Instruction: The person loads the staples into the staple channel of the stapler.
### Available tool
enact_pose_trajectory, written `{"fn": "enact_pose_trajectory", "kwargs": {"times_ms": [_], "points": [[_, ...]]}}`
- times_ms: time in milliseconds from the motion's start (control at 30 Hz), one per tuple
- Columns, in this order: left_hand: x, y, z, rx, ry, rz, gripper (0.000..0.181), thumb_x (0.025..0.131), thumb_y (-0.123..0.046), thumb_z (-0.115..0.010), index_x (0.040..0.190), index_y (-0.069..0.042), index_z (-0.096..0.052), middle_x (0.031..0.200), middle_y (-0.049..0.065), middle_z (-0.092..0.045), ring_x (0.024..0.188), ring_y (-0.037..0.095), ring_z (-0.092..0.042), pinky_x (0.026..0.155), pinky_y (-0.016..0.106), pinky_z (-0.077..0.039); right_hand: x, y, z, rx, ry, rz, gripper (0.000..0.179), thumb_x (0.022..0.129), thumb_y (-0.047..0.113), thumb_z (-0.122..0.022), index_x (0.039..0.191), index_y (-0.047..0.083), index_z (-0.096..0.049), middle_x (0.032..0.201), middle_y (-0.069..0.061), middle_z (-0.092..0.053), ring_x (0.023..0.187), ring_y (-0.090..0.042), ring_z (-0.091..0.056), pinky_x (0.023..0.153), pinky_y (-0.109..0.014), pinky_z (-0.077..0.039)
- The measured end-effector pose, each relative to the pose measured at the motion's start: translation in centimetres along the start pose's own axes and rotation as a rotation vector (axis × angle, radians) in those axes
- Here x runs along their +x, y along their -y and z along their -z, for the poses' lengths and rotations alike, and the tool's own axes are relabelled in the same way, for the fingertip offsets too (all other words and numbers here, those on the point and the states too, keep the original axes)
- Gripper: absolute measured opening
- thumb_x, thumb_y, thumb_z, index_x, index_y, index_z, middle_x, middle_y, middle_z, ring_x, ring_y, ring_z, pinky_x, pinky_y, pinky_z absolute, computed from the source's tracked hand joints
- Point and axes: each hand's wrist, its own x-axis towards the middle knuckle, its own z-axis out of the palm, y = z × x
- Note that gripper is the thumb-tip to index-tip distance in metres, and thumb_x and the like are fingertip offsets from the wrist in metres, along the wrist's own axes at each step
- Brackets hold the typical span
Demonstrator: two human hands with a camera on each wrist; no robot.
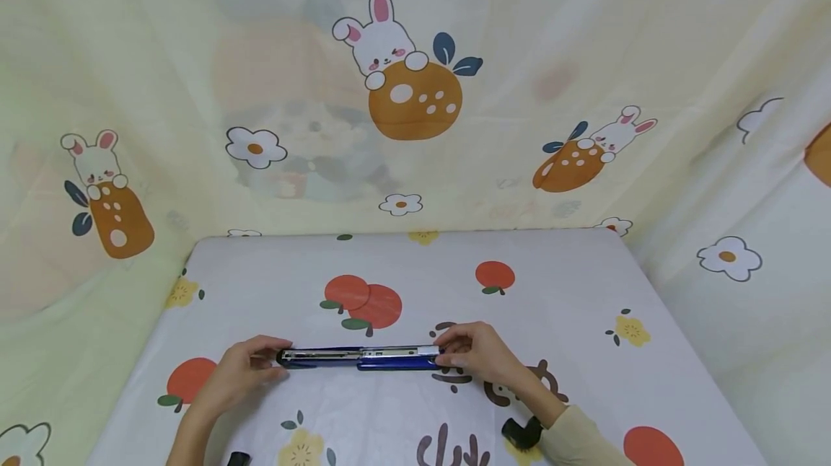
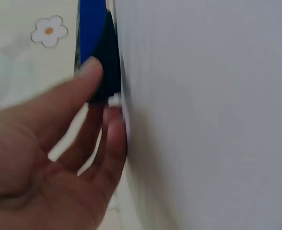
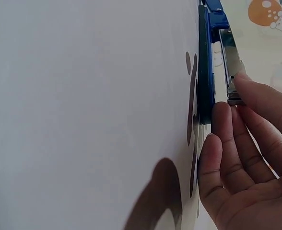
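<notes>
Looks like a small curtained-off booth tbh, can't tell if it's in a home or a studio. Bunny-print curtains on three sides, fruit-and-flower cloth covering the worktop.

1 blu/blk stapler, opened straight, running L-R.

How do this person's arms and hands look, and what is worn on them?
The left hand and right hand wear no gloves. A plain, pale beige sleeve shows on the right forearm; none shows on the left. Whether the black piece beside that sleeve is worn, I cannot tell.
</notes>
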Motion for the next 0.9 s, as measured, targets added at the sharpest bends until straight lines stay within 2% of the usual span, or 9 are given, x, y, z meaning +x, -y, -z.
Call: {"fn": "enact_pose_trajectory", "kwargs": {"times_ms": [200,433,733,900], "points": [[0.20,-0.20,-0.57,0.063,-0.027,0.040,0.043,0.084,-0.006,-0.087,0.125,-0.011,-0.076,0.116,0.008,-0.074,0.098,0.018,-0.063,0.081,0.022,-0.054,-0.02,0.17,-0.06,-0.004,-0.002,-0.001,0.020,0.088,0.018,-0.087,0.106,0.011,-0.081,0.096,-0.002,-0.078,0.077,-0.011,-0.067,0.070,-0.018,-0.055],[0.21,-0.64,-1.03,0.112,-0.044,0.056,0.036,0.087,-0.005,-0.084,0.121,-0.012,-0.075,0.111,0.004,-0.074,0.098,0.019,-0.062,0.087,0.034,-0.056,0.06,0.24,-0.03,-0.020,0.002,0.003,0.020,0.089,0.018,-0.087,0.106,0.011,-0.081,0.095,-0.002,-0.078,0.077,-0.009,-0.069,0.070,-0.018,-0.055],[0.22,-0.31,-0.54,0.084,-0.019,0.025,0.033,0.087,-0.009,-0.085,0.119,-0.015,-0.077,0.114,0.003,-0.075,0.104,0.020,-0.065,0.094,0.041,-0.058,0.05,0.06,-0.02,0.007,0.005,0.024,0.022,0.088,0.018,-0.087,0.106,0.008,-0.081,0.095,-0.003,-0.079,0.076,-0.008,-0.069,0.070,-0.018,-0.056],[0.17,-0.05,-0.17,0.036,0.003,-0.002,0.036,0.087,-0.012,-0.086,0.122,-0.016,-0.076,0.115,0.003,-0.076,0.103,0.018,-0.064,0.091,0.033,-0.057,-0.05,0.10,0.04,0.007,0.002,0.033,0.022,0.088,0.018,-0.087,0.106,0.006,-0.081,0.095,-0.004,-0.079,0.075,-0.007,-0.069,0.069,-0.018,-0.056]]}}
